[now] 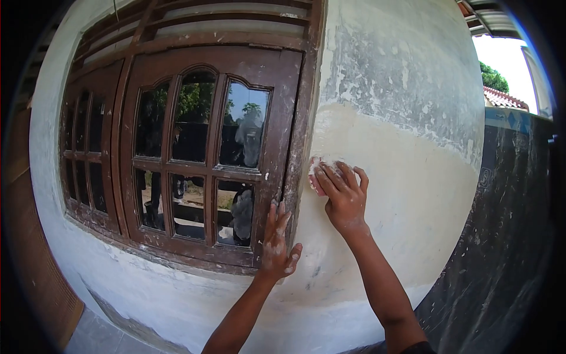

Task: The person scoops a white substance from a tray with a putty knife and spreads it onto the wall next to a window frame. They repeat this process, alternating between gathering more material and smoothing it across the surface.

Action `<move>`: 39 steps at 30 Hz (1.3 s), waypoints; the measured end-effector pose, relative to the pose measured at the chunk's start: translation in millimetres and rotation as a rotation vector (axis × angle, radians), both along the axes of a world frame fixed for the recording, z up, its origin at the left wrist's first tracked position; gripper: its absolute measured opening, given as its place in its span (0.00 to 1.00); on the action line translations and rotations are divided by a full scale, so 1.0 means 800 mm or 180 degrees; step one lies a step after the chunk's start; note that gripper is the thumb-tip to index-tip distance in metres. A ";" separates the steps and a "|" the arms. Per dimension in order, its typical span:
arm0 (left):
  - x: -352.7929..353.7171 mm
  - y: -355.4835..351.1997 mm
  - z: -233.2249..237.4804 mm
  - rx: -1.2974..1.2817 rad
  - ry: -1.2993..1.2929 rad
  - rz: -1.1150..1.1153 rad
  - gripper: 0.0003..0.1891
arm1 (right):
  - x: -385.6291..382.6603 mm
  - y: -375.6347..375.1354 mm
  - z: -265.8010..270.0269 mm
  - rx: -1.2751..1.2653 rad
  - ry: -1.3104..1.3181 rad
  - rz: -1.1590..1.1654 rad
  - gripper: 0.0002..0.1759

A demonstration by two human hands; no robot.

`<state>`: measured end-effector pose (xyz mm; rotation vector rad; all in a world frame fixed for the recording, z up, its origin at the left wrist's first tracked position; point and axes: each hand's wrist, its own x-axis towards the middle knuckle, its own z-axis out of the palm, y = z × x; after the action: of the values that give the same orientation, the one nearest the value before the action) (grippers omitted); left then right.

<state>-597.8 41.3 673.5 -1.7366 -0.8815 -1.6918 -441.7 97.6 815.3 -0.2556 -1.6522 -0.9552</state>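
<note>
My right hand point(344, 197) presses a reddish-pink pad point(316, 180) against the wall, close beside the window frame. White powder or paste covers the pad's edge and my fingertips, and the fingers bend over most of it. Around it the wall point(401, 177) is cream and smooth, with a grey, flaking band above. My left hand point(277, 245) lies against the lower right part of the brown wooden window frame point(295, 147), fingers stretched upward and thumb out to the right. White smears mark its fingers too, and it holds nothing.
Dark glass panes point(242, 124) in the window reflect trees and a figure; two carry whitish smudges. A second window leaf point(88, 141) is at the left. Wooden slats point(230, 20) run above. To the right stands a dark, streaked wall point(501, 248). Grey floor tiles point(97, 336) show at bottom left.
</note>
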 end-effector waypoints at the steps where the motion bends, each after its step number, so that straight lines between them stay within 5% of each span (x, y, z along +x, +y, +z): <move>1: -0.002 0.000 0.000 -0.0002 0.0017 -0.0032 0.36 | -0.002 0.004 -0.005 -0.0009 0.0004 -0.0029 0.30; 8: -0.024 -0.003 -0.004 -0.0084 0.0117 -0.0135 0.35 | 0.005 -0.001 -0.082 -0.0292 0.0143 0.0056 0.27; 14: -0.031 0.002 -0.007 -0.0114 0.0123 -0.0260 0.35 | -0.024 -0.006 -0.018 -0.0112 0.0399 0.0113 0.31; 20: -0.035 -0.002 -0.017 -0.0160 0.0190 -0.0473 0.35 | -0.018 0.001 -0.121 -0.0455 0.0086 0.0032 0.30; 28: -0.037 0.005 -0.029 -0.0149 0.0164 -0.0353 0.35 | -0.038 -0.006 -0.008 -0.0177 0.0354 0.0177 0.28; 35: -0.042 0.007 -0.025 -0.0063 0.0218 -0.0287 0.33 | -0.004 -0.004 -0.163 -0.0720 -0.0275 0.0011 0.32; 39: -0.044 0.014 -0.025 -0.0015 0.0181 -0.0152 0.32 | -0.008 -0.022 -0.094 -0.0325 0.0112 0.0233 0.31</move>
<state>-633.1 52.1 653.3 -1.8129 -0.8253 -1.6633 -448.5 80.1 740.4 -0.2773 -1.6690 -0.8086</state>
